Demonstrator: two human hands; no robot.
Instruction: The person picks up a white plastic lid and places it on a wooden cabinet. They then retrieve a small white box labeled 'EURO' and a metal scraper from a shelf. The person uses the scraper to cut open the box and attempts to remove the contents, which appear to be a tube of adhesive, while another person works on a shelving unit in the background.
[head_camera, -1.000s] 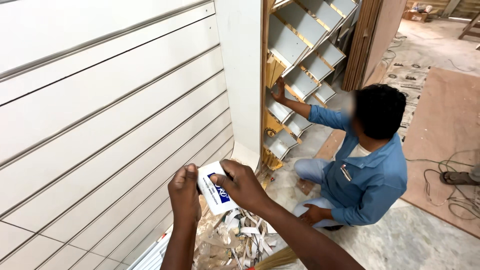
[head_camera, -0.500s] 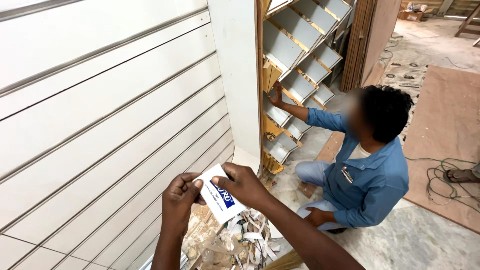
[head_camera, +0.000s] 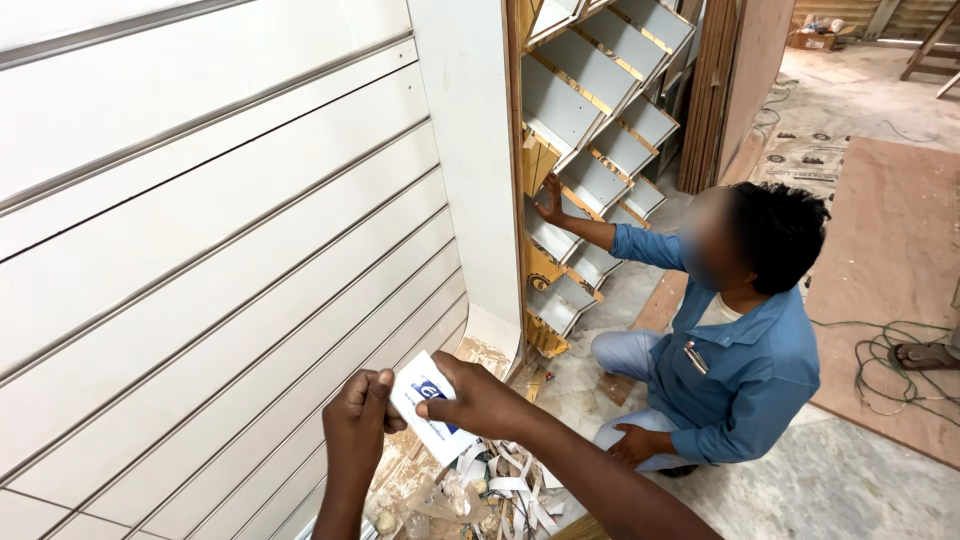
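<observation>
A small white packet with a blue label (tilted) sits low between both hands, before the slatted white panel. Left hand fingers pinch its left edge; right hand fingers close over its right side. Scraps litter the floor beneath; a co-worker crouches nearby.

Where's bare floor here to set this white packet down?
Bare grey floor lies right of the crouching person, before the brown sheet and green cable. Under both hands and the white packet, scrap strips crowd the floor beside the slatted panel.
</observation>
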